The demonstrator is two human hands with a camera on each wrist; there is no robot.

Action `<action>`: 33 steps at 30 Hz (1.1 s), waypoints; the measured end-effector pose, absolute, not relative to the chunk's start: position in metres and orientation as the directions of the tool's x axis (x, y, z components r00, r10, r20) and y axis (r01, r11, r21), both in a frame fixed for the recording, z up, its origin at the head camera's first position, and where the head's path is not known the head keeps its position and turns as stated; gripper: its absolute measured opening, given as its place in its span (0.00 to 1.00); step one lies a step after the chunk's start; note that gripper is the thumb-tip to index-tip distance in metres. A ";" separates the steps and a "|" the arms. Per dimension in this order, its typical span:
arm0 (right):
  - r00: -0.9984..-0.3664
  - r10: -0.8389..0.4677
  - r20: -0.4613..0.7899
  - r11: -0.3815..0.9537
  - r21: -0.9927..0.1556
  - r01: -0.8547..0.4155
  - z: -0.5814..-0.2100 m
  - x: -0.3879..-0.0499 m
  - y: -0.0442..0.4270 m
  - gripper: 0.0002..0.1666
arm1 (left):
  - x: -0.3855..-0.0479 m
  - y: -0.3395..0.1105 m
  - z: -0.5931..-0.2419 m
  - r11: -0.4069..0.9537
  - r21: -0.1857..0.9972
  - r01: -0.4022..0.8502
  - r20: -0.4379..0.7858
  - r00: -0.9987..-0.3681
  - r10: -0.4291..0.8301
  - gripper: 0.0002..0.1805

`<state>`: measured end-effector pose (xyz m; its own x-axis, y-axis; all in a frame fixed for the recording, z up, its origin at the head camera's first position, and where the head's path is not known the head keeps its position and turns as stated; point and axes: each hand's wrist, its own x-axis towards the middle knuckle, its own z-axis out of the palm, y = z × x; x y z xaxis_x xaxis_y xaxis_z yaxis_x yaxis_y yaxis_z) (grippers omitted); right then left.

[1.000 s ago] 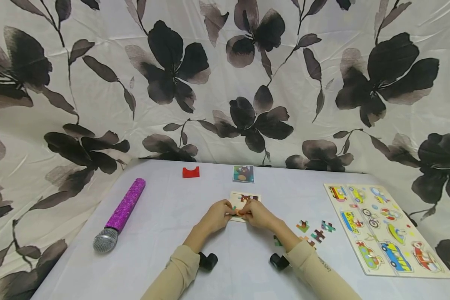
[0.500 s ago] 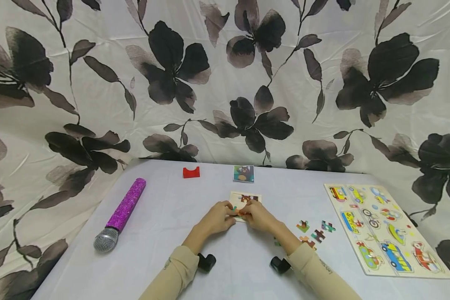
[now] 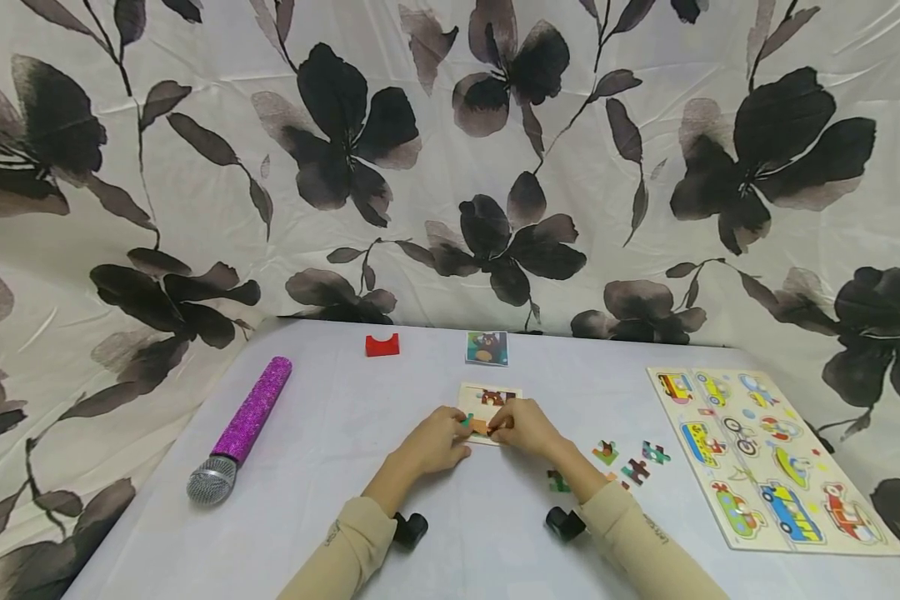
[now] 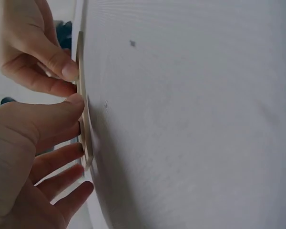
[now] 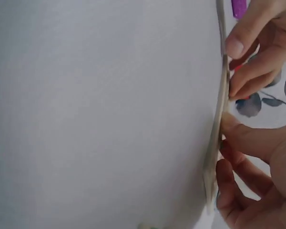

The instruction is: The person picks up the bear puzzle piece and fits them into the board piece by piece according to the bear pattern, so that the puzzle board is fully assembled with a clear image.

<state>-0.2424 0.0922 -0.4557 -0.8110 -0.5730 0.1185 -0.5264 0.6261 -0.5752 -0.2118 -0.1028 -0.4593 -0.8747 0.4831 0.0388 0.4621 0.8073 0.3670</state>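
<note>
A small wooden puzzle board with a pale frame lies at the table's middle. Brown bear-picture pieces sit along its far part, and an orange piece lies nearer its front edge. My left hand rests at the board's left side, its thumb and fingertips touching the edge, other fingers spread loosely in the left wrist view. At the front right of the board, my right hand pinches a small brownish puzzle piece, mostly hidden by the fingers. Both hands also show in the right wrist view, with the board edge-on.
Several loose puzzle pieces lie right of the right forearm. A picture card and a red block stand farther back. A purple microphone lies left; a wooden vehicle puzzle lies right.
My right hand has shifted slightly right along the board's front. The left fingers have drawn back a little to the left, and the orange piece shows more plainly between the hands.
</note>
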 end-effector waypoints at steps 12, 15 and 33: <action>-0.844 -0.528 0.089 0.594 -0.671 -0.443 -0.460 -0.249 0.100 0.13 | -0.214 -0.104 -0.465 0.794 0.359 0.490 0.117 -0.868 0.483 0.15; -0.844 -0.528 0.091 0.592 -0.673 -0.443 -0.461 -0.249 0.101 0.13 | -0.213 -0.103 -0.464 0.817 0.308 0.487 0.107 -0.871 0.479 0.17; -0.794 -0.605 0.056 0.594 -0.633 -0.497 -0.460 -0.248 0.103 0.21 | -0.221 -0.102 -0.465 0.782 0.360 0.509 0.159 -0.859 0.486 0.07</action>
<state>-0.2478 0.1034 -0.4596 -0.7945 -0.6047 0.0563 -0.4968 0.5937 -0.6331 -0.2207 -0.1015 -0.4651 -0.8594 0.4862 0.1585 0.5088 0.7819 0.3602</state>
